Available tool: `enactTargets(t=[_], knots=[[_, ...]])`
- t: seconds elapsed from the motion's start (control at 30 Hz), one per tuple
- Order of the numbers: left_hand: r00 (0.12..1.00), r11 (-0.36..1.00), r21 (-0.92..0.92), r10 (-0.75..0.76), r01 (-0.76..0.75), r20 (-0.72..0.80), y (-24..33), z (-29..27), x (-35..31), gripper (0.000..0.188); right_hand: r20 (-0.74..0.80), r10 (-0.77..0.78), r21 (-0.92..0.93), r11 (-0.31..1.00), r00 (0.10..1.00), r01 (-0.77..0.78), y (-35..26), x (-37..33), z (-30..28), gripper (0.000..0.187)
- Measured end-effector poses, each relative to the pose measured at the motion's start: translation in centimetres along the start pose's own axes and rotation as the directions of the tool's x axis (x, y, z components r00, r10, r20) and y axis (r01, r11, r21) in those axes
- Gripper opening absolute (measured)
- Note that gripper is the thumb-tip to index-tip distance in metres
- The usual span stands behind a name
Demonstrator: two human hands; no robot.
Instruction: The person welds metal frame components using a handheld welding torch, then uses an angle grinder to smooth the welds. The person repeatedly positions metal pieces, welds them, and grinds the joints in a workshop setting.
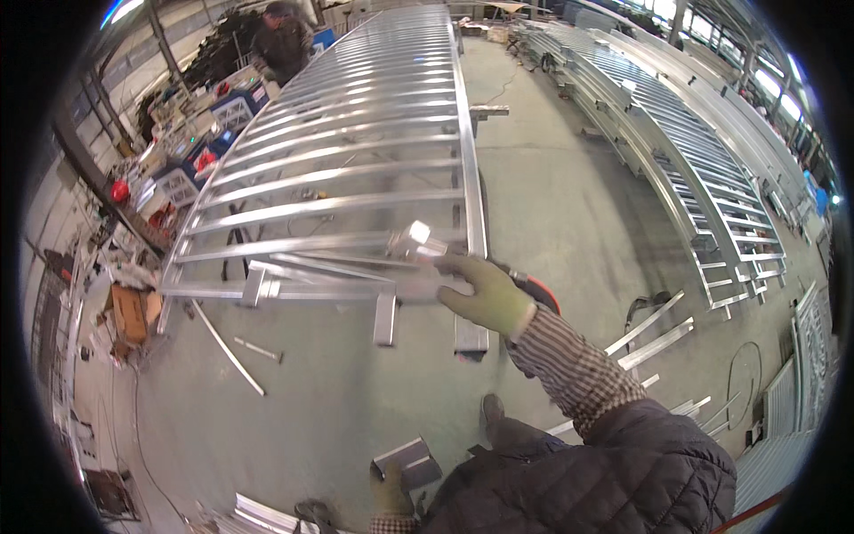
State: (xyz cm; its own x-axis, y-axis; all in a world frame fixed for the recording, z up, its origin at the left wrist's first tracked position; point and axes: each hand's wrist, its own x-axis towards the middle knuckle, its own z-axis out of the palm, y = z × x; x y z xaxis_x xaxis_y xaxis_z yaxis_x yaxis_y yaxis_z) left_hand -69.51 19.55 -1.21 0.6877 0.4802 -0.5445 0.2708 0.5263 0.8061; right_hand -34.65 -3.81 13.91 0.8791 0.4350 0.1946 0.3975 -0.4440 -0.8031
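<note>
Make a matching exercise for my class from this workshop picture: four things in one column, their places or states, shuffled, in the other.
Column one
1. Right hand
2. Left hand
3. Cardboard box
4. Co-worker

Column two
A. Brown, toward the left side of the picture
B. By the near right corner of the big metal frame
C. Standing at the back, in the upper left
D. Low in the picture, holding a flat grey piece

Right pairs: 1-B, 2-D, 3-A, 4-C
</note>
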Motion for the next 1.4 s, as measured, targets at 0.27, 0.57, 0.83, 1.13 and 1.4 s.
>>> enactTargets(t=[0.27,0.57,0.83,1.13,1.4], knots=[[0.997,0.996,-0.054,0.075,-0.075,-0.004,-0.6,5.8,2.3,0.049,0.285,0.254,-0.158,0.964,0.924,-0.216,1.6,11.8,-0.4,0.067],[0.987,0.99,0.129,0.028,-0.048,0.158,4.9,17.4,9.6,0.058,0.176,0.283,-0.387,0.901,0.943,-0.198,5.9,11.4,2.2,0.054],[0.899,0.972,0.232,-0.065,-0.042,0.433,6.6,27.9,15.5,0.058,0.334,0.328,-0.306,0.924,0.883,-0.227,6.4,15.5,3.5,0.054],[0.771,0.938,0.342,-0.18,-0.052,0.611,6.1,37.1,16.4,0.058,0.078,-0.003,0.188,0.982,0.997,-0.012,8.8,8.8,-8.7,0.053],[0.687,0.909,0.416,-0.282,-0.032,0.669,1.1,49.0,15.6,0.058,-0.368,-0.011,0.366,0.918,0.93,0.156,16.6,-1.0,-29.4,0.052]])
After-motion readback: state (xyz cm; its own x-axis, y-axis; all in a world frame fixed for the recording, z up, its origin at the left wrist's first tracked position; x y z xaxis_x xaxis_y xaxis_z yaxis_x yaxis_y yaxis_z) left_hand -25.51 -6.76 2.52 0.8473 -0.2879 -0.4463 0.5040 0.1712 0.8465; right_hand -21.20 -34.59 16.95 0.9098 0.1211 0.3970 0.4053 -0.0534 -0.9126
